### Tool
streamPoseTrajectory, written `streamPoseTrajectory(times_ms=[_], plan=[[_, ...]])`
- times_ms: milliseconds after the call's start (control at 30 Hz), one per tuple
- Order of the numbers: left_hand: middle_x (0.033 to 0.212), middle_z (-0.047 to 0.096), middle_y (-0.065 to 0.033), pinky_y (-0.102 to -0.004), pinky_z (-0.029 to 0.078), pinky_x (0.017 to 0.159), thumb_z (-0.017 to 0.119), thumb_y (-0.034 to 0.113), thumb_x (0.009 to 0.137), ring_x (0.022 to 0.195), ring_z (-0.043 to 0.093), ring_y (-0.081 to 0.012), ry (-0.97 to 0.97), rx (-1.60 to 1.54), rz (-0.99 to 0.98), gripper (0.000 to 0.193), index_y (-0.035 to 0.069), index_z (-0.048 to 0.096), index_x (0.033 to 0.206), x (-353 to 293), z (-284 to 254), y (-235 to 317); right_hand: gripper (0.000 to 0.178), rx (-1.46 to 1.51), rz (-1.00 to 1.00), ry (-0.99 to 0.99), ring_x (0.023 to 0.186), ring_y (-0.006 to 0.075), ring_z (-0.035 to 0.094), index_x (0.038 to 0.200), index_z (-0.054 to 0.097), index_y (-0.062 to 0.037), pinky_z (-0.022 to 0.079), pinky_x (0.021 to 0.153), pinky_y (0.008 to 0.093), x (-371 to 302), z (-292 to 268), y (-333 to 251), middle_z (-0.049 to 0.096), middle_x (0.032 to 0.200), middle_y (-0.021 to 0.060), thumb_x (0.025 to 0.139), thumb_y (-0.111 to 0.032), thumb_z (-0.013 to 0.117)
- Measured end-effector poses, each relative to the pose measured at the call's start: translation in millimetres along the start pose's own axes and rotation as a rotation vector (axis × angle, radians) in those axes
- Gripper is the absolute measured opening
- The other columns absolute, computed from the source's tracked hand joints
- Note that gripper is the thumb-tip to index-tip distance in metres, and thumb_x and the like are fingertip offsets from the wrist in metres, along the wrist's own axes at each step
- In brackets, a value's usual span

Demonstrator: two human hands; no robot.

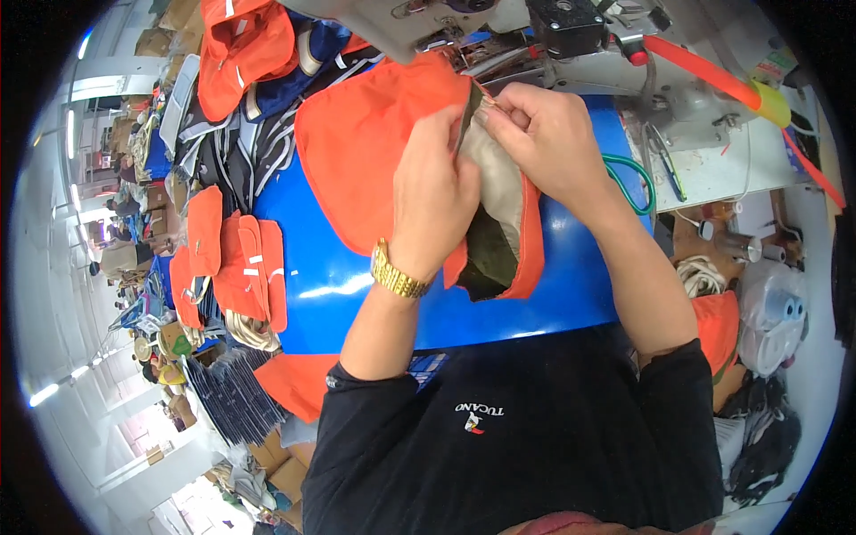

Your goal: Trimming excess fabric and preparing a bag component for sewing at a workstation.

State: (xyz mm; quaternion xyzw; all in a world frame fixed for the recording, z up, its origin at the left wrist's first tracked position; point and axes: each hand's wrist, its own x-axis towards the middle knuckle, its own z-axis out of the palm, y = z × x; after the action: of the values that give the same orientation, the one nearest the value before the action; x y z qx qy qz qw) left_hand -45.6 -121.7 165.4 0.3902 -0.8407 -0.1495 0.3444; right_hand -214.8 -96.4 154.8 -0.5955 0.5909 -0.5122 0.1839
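Observation:
An orange fabric piece point(357, 160) lies across the blue work surface point(575, 267), its far end close under the sewing machine point(374, 22). Its near part is folded open, showing a beige inner layer point(501, 183) and a dark olive lining point(490, 254). My left hand point(432, 192), below which a gold watch point(397, 272) circles the wrist, is closed on the opening's left edge. On the other side, my right hand point(544, 134) pinches the upper edge between thumb and fingers. Both hands are near each other; the left fingertips are partly hidden by the cloth.
More orange pieces point(241, 259) are stacked at the left edge, with dark grey-trimmed pieces point(236, 156) behind them. To the right are a green looped cord point(649, 192), thread snips point(667, 165) and a red tube point(704, 71). Thread cones point(720, 211) sit further right.

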Motion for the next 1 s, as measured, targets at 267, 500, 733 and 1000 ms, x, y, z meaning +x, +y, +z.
streamPoseTrajectory(times_ms=[267, 500, 733, 1000], plan=[[0.08, 0.055, -0.0135, -0.0368, 0.048, 0.066, 0.06, -0.005, 0.083, 0.071, 0.058, -0.0259, -0.073, -0.032, -0.051, 0.033, -0.002, 0.069, 0.115, -10.3, -26.2, 31.1, 0.029, -0.116, -0.011, -0.112, 0.064, 0.0405, 0.06, 0.078, 0.064, 0.0016, 0.047, 0.061, 0.0482, 7.3, -0.6, 4.6, 0.06, 0.068, 0.0214, 0.087, -0.026, 0.067], [0.077, 0.054, -0.0152, -0.0397, 0.048, 0.064, 0.059, -0.004, 0.082, 0.068, 0.056, -0.0293, -0.091, -0.07, -0.084, 0.036, -0.002, 0.071, 0.115, -0.1, -23.7, 36.7, 0.035, 0.097, 0.102, 0.009, 0.055, 0.0398, 0.056, 0.071, 0.059, 0.0034, 0.042, 0.055, 0.0469, 5.3, 13.6, 4.4, 0.053, 0.062, 0.0225, 0.091, -0.025, 0.064], [0.088, 0.065, -0.0156, -0.0348, 0.053, 0.071, 0.061, -0.003, 0.085, 0.078, 0.066, -0.0247, -0.062, -0.265, -0.145, 0.036, -0.002, 0.069, 0.121, 1.2, -15.7, 21.4, 0.033, 0.271, 0.148, -0.11, 0.048, 0.0282, 0.05, 0.079, 0.065, 0.0031, 0.04, 0.053, 0.0428, 5.7, 4.1, 11.8, 0.05, 0.061, 0.0197, 0.095, -0.025, 0.063], [0.089, 0.065, -0.0073, -0.0279, 0.052, 0.074, 0.064, 0.0, 0.091, 0.08, 0.062, -0.0133, -0.082, -0.439, -0.3, 0.034, -0.004, 0.068, 0.125, 3.2, -19.9, 10.1, 0.024, 0.626, 0.336, -0.32, 0.058, 0.0062, 0.055, 0.097, 0.071, 0.0029, 0.047, 0.054, 0.0264, -7.1, -6.0, 0.7, 0.062, 0.066, -0.0018, 0.102, -0.017, 0.059]])
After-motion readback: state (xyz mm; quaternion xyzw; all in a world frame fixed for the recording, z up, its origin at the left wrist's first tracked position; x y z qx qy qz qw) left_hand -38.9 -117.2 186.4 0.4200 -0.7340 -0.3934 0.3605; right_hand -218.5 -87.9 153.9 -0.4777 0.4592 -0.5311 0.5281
